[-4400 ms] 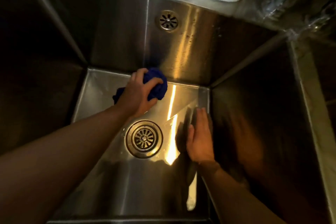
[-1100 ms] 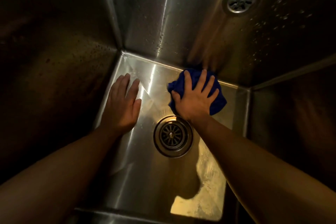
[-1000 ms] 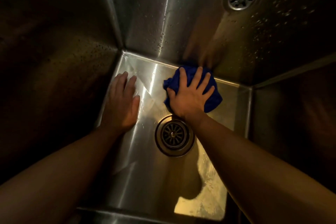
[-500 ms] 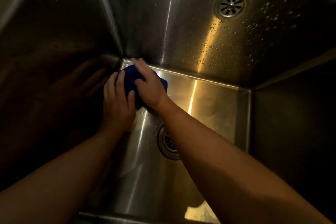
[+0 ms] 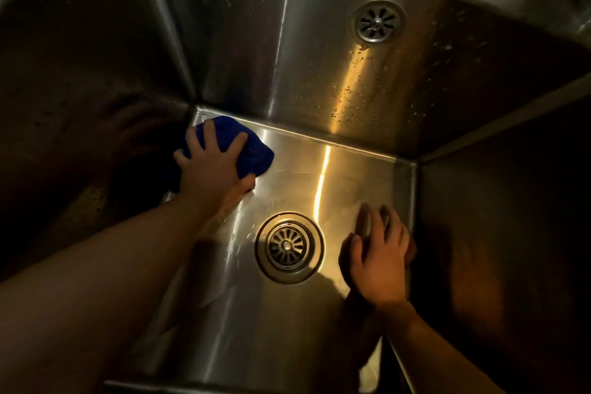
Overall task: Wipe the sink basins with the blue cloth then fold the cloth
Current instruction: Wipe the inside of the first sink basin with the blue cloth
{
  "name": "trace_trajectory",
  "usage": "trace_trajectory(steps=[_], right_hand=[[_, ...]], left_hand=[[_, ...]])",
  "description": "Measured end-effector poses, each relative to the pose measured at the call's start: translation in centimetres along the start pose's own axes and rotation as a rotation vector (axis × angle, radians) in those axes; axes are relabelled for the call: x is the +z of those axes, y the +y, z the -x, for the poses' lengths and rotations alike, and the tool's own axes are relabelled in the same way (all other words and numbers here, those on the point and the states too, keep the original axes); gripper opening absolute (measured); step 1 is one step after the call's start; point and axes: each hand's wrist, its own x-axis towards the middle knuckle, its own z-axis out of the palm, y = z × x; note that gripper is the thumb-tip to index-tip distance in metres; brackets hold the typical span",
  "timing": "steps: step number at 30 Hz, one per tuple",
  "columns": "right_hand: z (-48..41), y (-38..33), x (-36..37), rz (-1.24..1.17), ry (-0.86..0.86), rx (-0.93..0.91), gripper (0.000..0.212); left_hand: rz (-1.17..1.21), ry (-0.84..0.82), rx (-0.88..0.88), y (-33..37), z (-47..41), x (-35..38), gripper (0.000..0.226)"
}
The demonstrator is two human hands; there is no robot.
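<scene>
The left hand [image 5: 213,167], fingers spread, presses the cloth [image 5: 256,153] into the sink [image 5: 351,176] corner to wipe it; the right hand [image 5: 380,262] rests flat, probably for support.

The blue cloth [image 5: 256,155] lies bunched (a deep, dark blue) in the steel basin's [image 5: 351,176] far-left floor corner, pressed under the left hand [image 5: 212,168].
</scene>
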Motion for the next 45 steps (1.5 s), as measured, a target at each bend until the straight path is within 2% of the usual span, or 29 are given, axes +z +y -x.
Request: trace_trajectory(steps=[6, 13, 20, 26, 33, 39, 43, 45], right_hand=[[0.2, -0.2, 1.1, 0.050, -0.103, -0.019, 0.057], [0.7, -0.9, 0.7, 0.144, -0.093, -0.074, 0.063], [1.3, -0.9, 0.0, 0.143, -0.208, -0.071, 0.067], [1.3, -1.0, 0.5, 0.145, -0.210, -0.061, 0.069], [1.3, -0.6, 1.2, 0.145, -0.185, -0.070, 0.069], [1.4, -0.6, 1.3, 0.106, -0.188, -0.063, 0.068], [1.3, -0.7, 1.4, 0.109, -0.188, -0.067, 0.068], [1.4, -0.6, 1.4, 0.113, -0.190, -0.068, 0.068]], left_hand=[[-0.136, -0.036, 0.169, -2.1, 0.8, -0.6, 0.082], [-0.102, -0.081, 0.319, -3.0, 2.4, -0.9, 0.086], [-0.156, -0.145, 0.384, -3.1, 3.6, -1.5, 0.087], [-0.144, -0.156, 0.418, -3.0, 5.1, -1.5, 0.085], [-0.241, -0.210, 0.632, -3.9, 6.5, -1.8, 0.079], [-0.322, -0.359, 0.900, -4.2, 9.9, -1.8, 0.070], [-0.303, -0.712, 1.035, -3.3, 13.5, -1.0, 0.062], [-0.257, -0.796, 1.110, -2.1, 15.5, -1.5, 0.058]])
